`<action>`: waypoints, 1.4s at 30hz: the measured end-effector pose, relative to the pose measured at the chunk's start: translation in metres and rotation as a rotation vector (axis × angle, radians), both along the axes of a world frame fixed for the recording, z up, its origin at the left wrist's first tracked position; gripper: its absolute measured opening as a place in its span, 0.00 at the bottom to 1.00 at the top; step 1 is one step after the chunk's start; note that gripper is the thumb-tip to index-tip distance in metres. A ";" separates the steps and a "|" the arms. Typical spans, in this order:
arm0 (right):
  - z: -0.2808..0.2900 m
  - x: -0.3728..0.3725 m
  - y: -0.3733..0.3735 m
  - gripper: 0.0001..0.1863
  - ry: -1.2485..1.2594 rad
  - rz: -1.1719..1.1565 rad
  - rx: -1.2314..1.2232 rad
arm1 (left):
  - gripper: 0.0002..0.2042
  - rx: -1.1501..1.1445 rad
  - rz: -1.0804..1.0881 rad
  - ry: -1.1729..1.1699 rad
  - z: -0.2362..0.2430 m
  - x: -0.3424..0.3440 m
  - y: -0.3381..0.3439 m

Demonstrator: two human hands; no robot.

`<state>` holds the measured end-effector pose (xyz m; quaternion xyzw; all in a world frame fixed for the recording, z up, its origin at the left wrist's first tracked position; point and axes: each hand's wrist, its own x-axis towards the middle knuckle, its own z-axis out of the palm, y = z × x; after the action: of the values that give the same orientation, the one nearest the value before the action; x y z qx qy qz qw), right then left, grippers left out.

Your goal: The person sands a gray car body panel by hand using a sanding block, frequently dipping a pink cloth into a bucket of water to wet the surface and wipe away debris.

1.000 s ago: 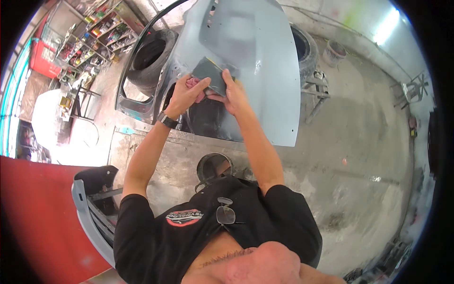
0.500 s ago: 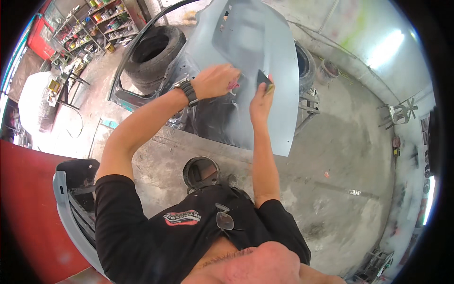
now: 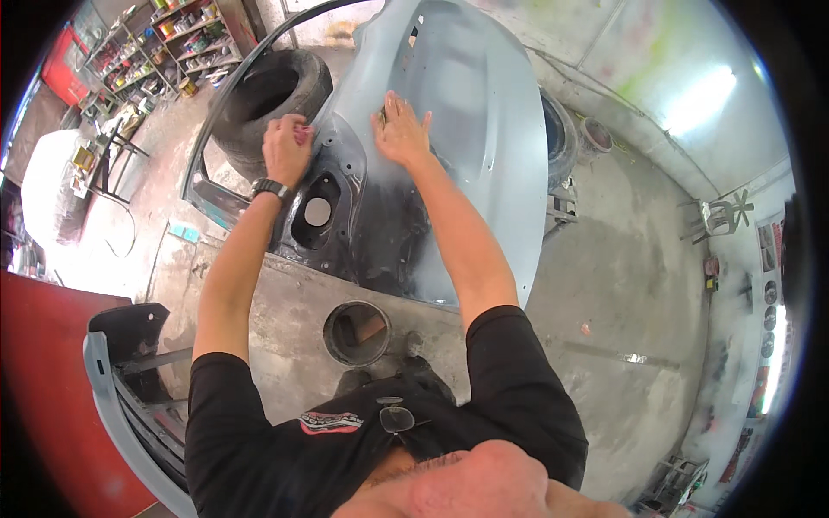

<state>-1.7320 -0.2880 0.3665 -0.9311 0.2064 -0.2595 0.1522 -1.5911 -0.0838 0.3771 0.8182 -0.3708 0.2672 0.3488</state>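
Note:
A bare grey car door panel (image 3: 479, 216), darkened around its openings, lies raised in front of me. My left hand (image 3: 287, 151) is closed around a crumpled pink cloth (image 3: 302, 134) at the panel's left side, near the tyre. My right hand (image 3: 401, 129) rests on the upper middle of the panel, fingers extended over a thin sanding pad (image 3: 381, 113), of which only a small olive edge shows at the finger side.
Tyres (image 3: 242, 125) sit under the door. A bucket (image 3: 594, 136) and metal stand (image 3: 721, 216) are to the right. An open cylinder (image 3: 382, 337) stands below. A curved body part (image 3: 99, 354) is at lower left. Shelves with cans (image 3: 194, 39) line the upper left.
My hands have moved apart. My left hand went down-left after crossing toward the middle; my right hand moved up-left from the panel's right, flattening over the pad. The dark opening is now uncovered.

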 end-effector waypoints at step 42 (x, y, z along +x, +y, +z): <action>-0.029 -0.136 0.065 0.33 0.168 0.548 -0.080 | 0.16 -0.175 0.205 0.346 -0.038 0.019 0.019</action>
<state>-1.8682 -0.2233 0.3379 -0.9757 -0.0514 -0.1385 0.1621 -1.5726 -0.0649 0.3395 0.8521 -0.1955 0.1879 0.4478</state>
